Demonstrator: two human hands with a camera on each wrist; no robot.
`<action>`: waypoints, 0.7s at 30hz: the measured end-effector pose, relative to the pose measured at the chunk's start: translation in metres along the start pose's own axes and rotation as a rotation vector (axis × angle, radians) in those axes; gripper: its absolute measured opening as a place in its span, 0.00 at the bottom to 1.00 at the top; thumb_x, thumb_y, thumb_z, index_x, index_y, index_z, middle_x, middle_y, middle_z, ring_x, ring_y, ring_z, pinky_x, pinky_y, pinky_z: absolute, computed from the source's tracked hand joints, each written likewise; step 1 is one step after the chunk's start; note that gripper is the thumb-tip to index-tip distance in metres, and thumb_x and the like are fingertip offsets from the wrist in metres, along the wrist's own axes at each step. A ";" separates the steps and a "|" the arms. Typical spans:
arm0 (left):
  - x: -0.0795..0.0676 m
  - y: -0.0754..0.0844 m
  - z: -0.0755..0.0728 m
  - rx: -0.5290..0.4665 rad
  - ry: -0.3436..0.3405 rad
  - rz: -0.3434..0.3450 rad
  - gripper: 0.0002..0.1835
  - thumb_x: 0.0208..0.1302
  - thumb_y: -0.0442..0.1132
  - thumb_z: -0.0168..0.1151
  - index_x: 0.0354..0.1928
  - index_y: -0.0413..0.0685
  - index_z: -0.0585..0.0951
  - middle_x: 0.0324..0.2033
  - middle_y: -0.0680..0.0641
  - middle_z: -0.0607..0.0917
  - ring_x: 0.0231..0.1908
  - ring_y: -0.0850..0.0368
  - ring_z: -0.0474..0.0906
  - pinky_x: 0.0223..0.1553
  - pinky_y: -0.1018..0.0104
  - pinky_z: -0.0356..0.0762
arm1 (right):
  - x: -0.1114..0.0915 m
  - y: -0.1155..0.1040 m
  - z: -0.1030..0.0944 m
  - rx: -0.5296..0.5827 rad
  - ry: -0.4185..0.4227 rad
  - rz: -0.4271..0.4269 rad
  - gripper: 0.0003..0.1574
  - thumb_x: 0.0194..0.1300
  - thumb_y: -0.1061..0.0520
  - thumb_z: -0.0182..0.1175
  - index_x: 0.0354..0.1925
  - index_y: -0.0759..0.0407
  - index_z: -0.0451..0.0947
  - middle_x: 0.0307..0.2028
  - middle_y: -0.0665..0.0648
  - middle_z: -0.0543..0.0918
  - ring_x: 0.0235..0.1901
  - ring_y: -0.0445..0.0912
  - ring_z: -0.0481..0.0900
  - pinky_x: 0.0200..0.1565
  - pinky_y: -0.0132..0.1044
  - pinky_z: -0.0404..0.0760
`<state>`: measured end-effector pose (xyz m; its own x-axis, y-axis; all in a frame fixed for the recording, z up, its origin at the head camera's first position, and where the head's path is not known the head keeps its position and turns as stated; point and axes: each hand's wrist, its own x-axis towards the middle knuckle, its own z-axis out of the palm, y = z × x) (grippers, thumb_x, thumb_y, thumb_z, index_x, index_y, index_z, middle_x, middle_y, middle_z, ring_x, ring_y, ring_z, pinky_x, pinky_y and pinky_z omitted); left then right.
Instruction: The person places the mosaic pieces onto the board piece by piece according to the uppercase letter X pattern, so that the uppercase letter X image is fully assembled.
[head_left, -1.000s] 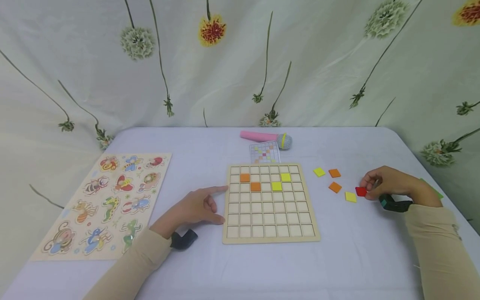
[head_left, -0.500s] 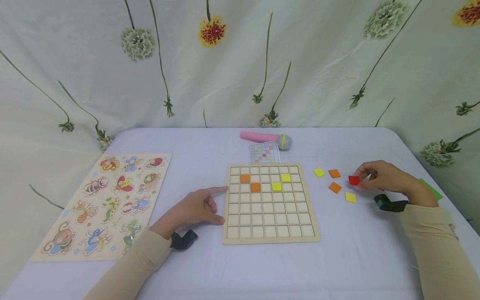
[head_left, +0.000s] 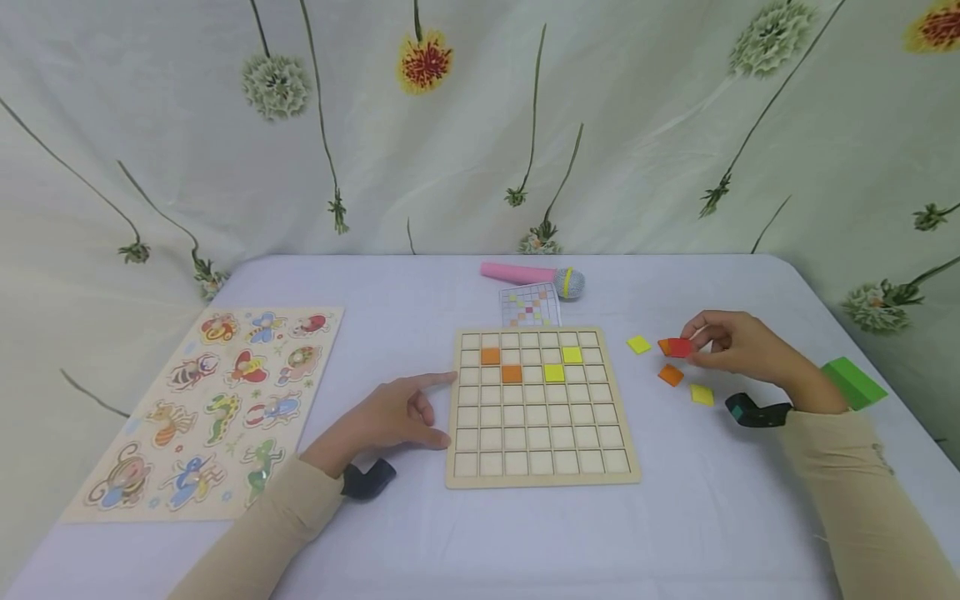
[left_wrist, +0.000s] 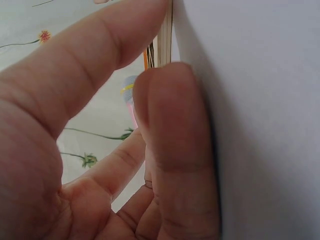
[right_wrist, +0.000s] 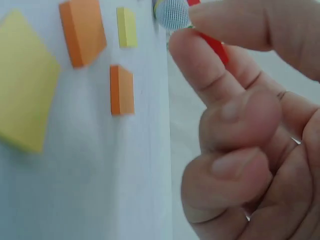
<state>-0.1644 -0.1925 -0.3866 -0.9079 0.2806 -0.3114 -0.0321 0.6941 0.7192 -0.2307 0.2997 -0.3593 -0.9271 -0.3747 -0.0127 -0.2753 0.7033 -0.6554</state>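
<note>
My right hand point(head_left: 738, 343) pinches a red square tile point(head_left: 680, 347) between thumb and fingers. The tile is held over the loose tiles and overlaps an orange tile point(head_left: 664, 345) in the head view. In the right wrist view most of the red tile point(right_wrist: 217, 50) is hidden behind the fingers. My left hand point(head_left: 390, 412) rests at the left edge of a wooden grid board point(head_left: 543, 481), index finger and thumb reaching to that edge. Two orange tiles point(head_left: 490, 356) and two yellow tiles point(head_left: 572, 355) lie in the board's cells.
Loose yellow point(head_left: 639, 344) and orange point(head_left: 671, 375) tiles lie right of the board. Green pieces point(head_left: 855, 383) lie by the right forearm. Behind the board are a pattern card point(head_left: 529, 305) and a pink toy microphone point(head_left: 517, 272). An insect puzzle board point(head_left: 202, 408) lies at left.
My right hand has lifted the red tile from the right of the loose tiles and carried it left and away from me. More of the green pieces shows. The left hand has stayed still.
</note>
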 end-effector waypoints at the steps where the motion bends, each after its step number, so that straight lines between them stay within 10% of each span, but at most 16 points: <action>1: 0.000 0.000 0.000 -0.001 0.000 0.001 0.51 0.52 0.37 0.87 0.79 0.48 0.73 0.34 0.47 0.81 0.32 0.53 0.75 0.37 0.61 0.74 | 0.001 -0.002 0.002 0.016 0.001 -0.007 0.18 0.64 0.70 0.74 0.51 0.71 0.80 0.38 0.59 0.89 0.27 0.44 0.75 0.32 0.33 0.74; 21: 0.000 0.000 0.000 -0.002 0.002 -0.009 0.51 0.52 0.37 0.87 0.79 0.49 0.73 0.34 0.47 0.81 0.31 0.53 0.75 0.36 0.61 0.74 | 0.011 -0.040 0.031 0.256 -0.115 -0.014 0.19 0.67 0.65 0.74 0.52 0.70 0.79 0.34 0.61 0.89 0.23 0.46 0.76 0.30 0.34 0.76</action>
<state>-0.1645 -0.1923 -0.3867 -0.9083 0.2734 -0.3166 -0.0410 0.6950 0.7179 -0.2221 0.2486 -0.3568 -0.8845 -0.4599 -0.0787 -0.2007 0.5273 -0.8256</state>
